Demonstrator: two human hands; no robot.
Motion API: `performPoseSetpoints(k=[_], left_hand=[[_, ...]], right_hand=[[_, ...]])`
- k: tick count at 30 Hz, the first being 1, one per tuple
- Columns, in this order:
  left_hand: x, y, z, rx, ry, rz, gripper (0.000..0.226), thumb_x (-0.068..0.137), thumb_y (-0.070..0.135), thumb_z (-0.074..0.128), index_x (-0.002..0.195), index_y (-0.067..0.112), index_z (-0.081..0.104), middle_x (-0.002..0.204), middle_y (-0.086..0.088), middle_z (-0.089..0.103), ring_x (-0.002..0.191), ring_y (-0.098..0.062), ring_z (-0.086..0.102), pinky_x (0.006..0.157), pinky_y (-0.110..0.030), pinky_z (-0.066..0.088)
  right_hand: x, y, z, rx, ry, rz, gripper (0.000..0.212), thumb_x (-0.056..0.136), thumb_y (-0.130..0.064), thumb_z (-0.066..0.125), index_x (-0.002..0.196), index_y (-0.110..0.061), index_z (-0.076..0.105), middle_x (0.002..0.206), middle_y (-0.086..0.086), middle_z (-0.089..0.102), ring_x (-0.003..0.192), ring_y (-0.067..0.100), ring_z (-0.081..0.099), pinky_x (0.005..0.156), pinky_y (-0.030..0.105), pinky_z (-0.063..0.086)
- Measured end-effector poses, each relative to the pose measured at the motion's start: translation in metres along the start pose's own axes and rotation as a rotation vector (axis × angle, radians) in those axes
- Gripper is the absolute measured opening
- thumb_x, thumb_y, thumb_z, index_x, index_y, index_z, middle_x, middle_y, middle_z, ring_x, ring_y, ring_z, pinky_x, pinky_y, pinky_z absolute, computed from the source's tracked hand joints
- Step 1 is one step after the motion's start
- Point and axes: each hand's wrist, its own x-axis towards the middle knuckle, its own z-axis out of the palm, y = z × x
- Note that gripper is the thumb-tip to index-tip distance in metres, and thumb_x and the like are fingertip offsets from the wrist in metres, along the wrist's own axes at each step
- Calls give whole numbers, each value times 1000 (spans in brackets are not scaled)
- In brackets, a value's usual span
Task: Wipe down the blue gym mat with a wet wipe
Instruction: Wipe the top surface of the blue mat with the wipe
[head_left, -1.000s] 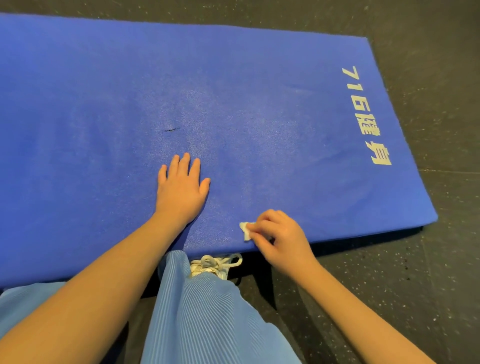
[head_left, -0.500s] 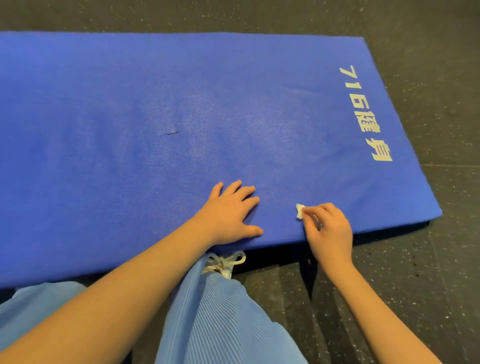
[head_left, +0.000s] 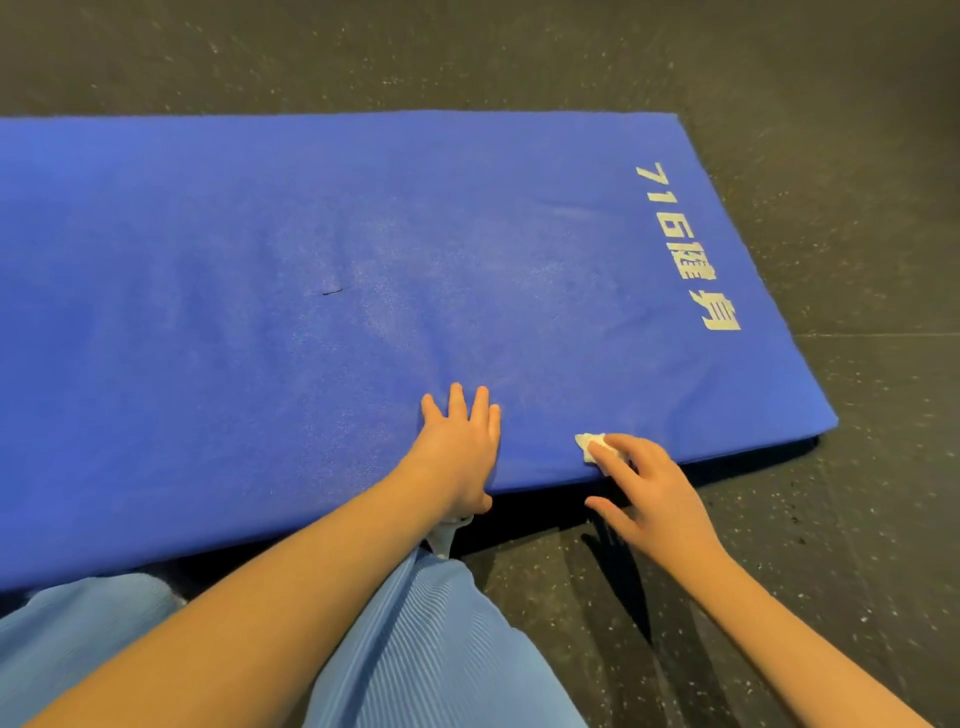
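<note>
Right hand (head_left: 657, 493): fingers partly spread, forefinger tips pressing a small crumpled white wet wipe (head_left: 591, 446) flat against the mat; the thumb extends off the mat's near edge over the floor. No closed fist; the wipe is pinned under the fingertips rather than enclosed.

Left hand (head_left: 460, 447): fully open, palm down, fingers fanned toward 12 o'clock, resting flat on the mat surface. It holds nothing. The heel of the hand sits at the mat's near edge.

Blue gym mat (head_left: 260, 312): thick rectangular foam pad with a fine-grained, slightly fuzzy surface. A paler, scuffed patch runs through the centre. A short dark mark (head_left: 332, 292) lies at 10 o'clock from the left hand. Pale printed lettering (head_left: 688, 249), beginning "716", runs along the short end at 1 o'clock from the right hand.

Wipe position: near the mat's front edge, at 3 o'clock from the left hand, clearly apart from it, and at 10 o'clock from the right palm.

Floor (head_left: 857, 467): dark rubber with light speckles. Light blue ribbed trousers (head_left: 426, 649) fill the 6 o'clock area beneath the left forearm.
</note>
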Motion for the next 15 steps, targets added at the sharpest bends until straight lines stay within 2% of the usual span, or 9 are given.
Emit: performPoseSetpoints(k=[3,5,7,9,11,15], left_hand=[[-7,-1,-10,47,-12,20,93,95,52,47,150,-3,-4,158,-25,-3,141,-51,12,104,-57,31],[-14,-4,-22,64,30,31,82,96,47,46,147,-6,9,152,-24,17,130,-47,31,87,-48,41],[-21,-9,-35,64,63,55,66,96,41,47,139,-4,26,131,-19,37,111,-38,46,68,-38,39],[-30,-17,-45,70,77,75,49,94,34,48,127,-1,38,109,-15,41,88,-31,47,55,-33,32],[-41,-30,-51,70,83,84,38,93,30,48,118,2,42,104,-13,46,76,-28,41,54,-35,30],[-72,-61,-54,113,46,71,36,93,29,46,118,3,42,106,-15,50,74,-28,42,61,-35,31]], right_hand=[[11,7,1,-106,65,-47,68,67,-4,78,128,-11,48,122,7,53,103,30,55,84,39,47],[21,7,0,-95,143,-83,65,69,4,72,128,-8,46,122,8,50,104,31,53,83,41,48],[28,7,-8,-69,174,-129,53,78,1,60,129,-6,45,123,9,49,105,32,52,84,43,48],[35,4,-19,-62,183,-180,43,86,-7,49,129,-6,45,122,10,51,104,33,54,85,42,46],[48,-4,-28,-59,190,-258,39,89,-10,46,128,-4,45,119,12,52,99,35,55,85,41,45],[75,-34,-32,-53,231,-368,37,90,-9,44,126,-3,46,116,11,53,94,33,54,85,38,44]])
